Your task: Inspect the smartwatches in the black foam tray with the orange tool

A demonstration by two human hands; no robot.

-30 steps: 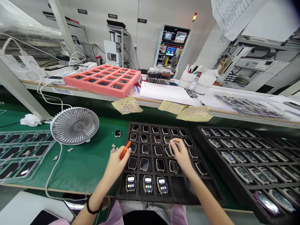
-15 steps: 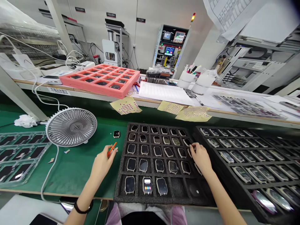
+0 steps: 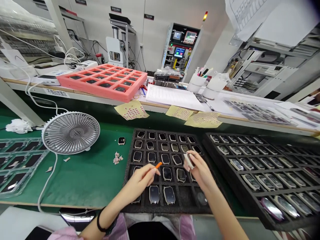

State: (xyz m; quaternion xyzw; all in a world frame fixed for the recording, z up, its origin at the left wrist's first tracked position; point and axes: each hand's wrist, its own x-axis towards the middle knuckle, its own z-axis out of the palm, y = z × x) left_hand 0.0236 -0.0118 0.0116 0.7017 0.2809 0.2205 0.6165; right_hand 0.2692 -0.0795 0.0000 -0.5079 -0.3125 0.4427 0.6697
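Observation:
My left hand (image 3: 140,181) pinches a thin orange tool (image 3: 158,165) over the lower left of a black foam tray (image 3: 130,160) holding several watch bodies. My right hand (image 3: 198,170) is closed round one watch body (image 3: 188,160), lifted just above the tray's middle right cells. The two hands are close together, the orange tip pointing toward the held watch. One loose watch body (image 3: 121,140) lies on the green mat left of the tray, near small paper scraps (image 3: 117,158).
A second black tray (image 3: 262,166) of watch bodies lies to the right. A small white fan (image 3: 71,132) with its cable and clear plastic trays (image 3: 15,163) are at left. A pink tray (image 3: 105,81), papers and pen cups sit on the raised shelf behind.
My right hand picked a watch body from the tray's right side and raised it. My left hand swung the orange tool from the mat to over the tray. The lit screens in the front row went dark.

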